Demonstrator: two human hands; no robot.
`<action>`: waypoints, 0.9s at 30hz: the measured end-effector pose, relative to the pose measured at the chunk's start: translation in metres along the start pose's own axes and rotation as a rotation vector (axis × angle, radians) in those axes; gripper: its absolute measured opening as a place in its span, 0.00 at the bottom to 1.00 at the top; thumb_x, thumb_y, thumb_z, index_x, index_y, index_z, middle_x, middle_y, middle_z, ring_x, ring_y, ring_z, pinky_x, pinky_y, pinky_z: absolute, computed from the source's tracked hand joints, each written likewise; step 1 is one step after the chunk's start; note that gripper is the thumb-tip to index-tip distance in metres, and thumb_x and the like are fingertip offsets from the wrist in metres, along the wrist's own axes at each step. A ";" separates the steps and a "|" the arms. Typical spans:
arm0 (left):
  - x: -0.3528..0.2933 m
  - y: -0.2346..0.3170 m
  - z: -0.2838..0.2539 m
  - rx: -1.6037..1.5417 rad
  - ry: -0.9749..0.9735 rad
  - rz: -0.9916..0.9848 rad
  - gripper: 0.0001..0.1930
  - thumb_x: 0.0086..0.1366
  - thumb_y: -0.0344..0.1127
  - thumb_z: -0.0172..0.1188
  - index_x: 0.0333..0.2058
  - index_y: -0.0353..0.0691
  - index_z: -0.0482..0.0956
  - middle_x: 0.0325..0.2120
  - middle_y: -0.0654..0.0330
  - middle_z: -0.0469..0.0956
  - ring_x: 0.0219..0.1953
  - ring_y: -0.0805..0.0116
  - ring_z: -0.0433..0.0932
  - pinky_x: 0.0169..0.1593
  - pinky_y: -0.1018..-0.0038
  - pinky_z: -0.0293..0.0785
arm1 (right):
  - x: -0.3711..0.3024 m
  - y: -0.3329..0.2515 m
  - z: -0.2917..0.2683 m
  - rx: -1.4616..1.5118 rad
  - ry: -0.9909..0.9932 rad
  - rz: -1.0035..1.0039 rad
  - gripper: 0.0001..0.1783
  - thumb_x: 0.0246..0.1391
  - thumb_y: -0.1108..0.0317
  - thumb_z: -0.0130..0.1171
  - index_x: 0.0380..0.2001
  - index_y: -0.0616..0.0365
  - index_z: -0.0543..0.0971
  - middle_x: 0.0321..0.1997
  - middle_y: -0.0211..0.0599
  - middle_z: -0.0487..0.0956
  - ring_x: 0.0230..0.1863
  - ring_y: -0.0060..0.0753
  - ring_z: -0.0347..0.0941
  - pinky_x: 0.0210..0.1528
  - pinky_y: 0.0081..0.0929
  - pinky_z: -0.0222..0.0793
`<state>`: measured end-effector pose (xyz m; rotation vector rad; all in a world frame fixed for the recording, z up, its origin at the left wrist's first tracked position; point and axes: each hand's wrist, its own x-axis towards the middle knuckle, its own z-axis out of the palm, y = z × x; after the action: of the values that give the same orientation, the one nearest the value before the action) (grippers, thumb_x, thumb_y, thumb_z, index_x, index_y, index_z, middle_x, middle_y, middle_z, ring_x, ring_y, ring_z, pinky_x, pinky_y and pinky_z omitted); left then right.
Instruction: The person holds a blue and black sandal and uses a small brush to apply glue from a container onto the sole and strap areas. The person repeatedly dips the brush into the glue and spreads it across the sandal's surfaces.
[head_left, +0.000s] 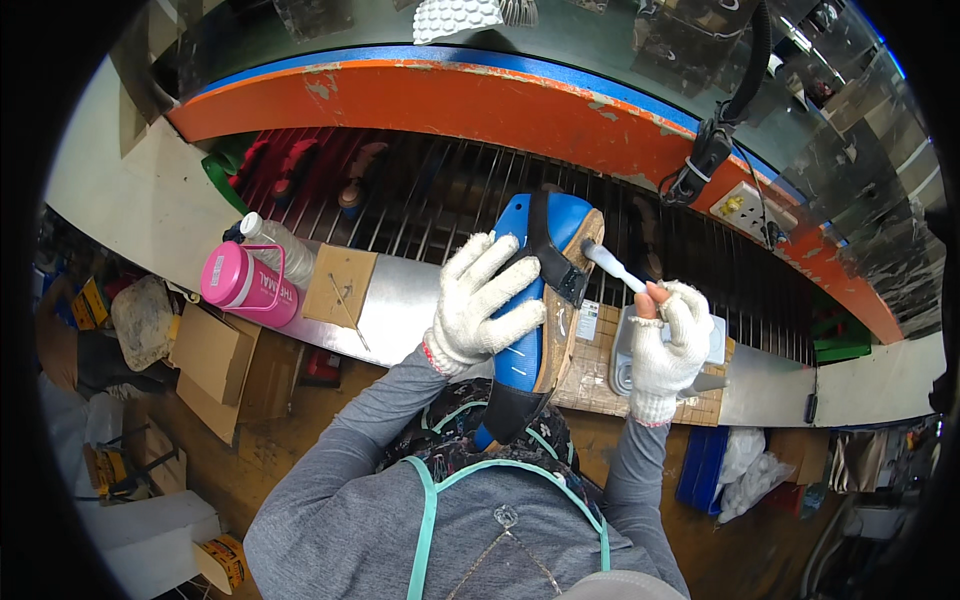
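A sandal being made, with black straps (pixel 545 240) and a tan sole (pixel 558 335), sits on a blue shoe last (pixel 516 365). It is held tilted on its side in front of my body, heel end toward me. My gloved left hand (pixel 478 305) grips the last from the left, fingers spread over its blue side. In my gloved right hand (pixel 670 345) is a small brush (pixel 618 268) with a whitish handle, its dark bristles against the sole's edge near the toe. Below that hand, a grey plastic container (pixel 622 365) stands on a tan board (pixel 588 385), partly hidden.
A conveyor of metal rods (pixel 420 200) runs behind the metal ledge, carrying several lasts at left. Left on the ledge stand a pink thermal jug (pixel 250 285), a clear bottle (pixel 280 240) and a cardboard piece (pixel 338 285) with a thin stick. An orange beam (pixel 430 100) spans the far side.
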<state>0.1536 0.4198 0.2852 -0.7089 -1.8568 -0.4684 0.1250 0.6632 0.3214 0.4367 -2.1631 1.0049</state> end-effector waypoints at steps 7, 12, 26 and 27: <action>0.004 -0.005 -0.003 0.013 -0.012 0.045 0.20 0.46 0.36 0.68 0.40 0.60 0.77 0.47 0.55 0.80 0.49 0.45 0.79 0.48 0.46 0.75 | 0.002 -0.003 -0.016 -0.063 -0.097 -0.087 0.12 0.45 0.69 0.75 0.35 0.55 0.87 0.40 0.34 0.81 0.43 0.36 0.71 0.44 0.30 0.68; 0.009 -0.005 -0.004 -0.020 -0.037 0.060 0.20 0.45 0.36 0.68 0.39 0.59 0.77 0.46 0.55 0.80 0.48 0.45 0.79 0.46 0.47 0.75 | 0.006 -0.003 -0.019 0.022 -0.081 0.047 0.11 0.46 0.68 0.75 0.34 0.55 0.87 0.41 0.33 0.81 0.43 0.35 0.70 0.44 0.30 0.67; 0.016 -0.002 -0.002 -0.021 -0.038 0.081 0.17 0.45 0.36 0.67 0.37 0.57 0.78 0.45 0.54 0.81 0.47 0.47 0.80 0.45 0.48 0.75 | 0.004 -0.003 -0.032 0.003 -0.193 -0.044 0.09 0.47 0.67 0.74 0.33 0.55 0.86 0.38 0.32 0.80 0.40 0.34 0.70 0.43 0.30 0.66; 0.017 -0.002 -0.002 -0.028 -0.043 0.082 0.17 0.45 0.36 0.66 0.37 0.57 0.78 0.44 0.54 0.81 0.47 0.47 0.80 0.44 0.48 0.75 | 0.004 -0.004 -0.034 -0.040 -0.177 -0.098 0.09 0.47 0.67 0.73 0.33 0.55 0.86 0.38 0.32 0.80 0.40 0.34 0.70 0.43 0.31 0.66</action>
<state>0.1490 0.4213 0.3020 -0.8160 -1.8573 -0.4295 0.1396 0.6868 0.3414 0.6272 -2.2890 0.8964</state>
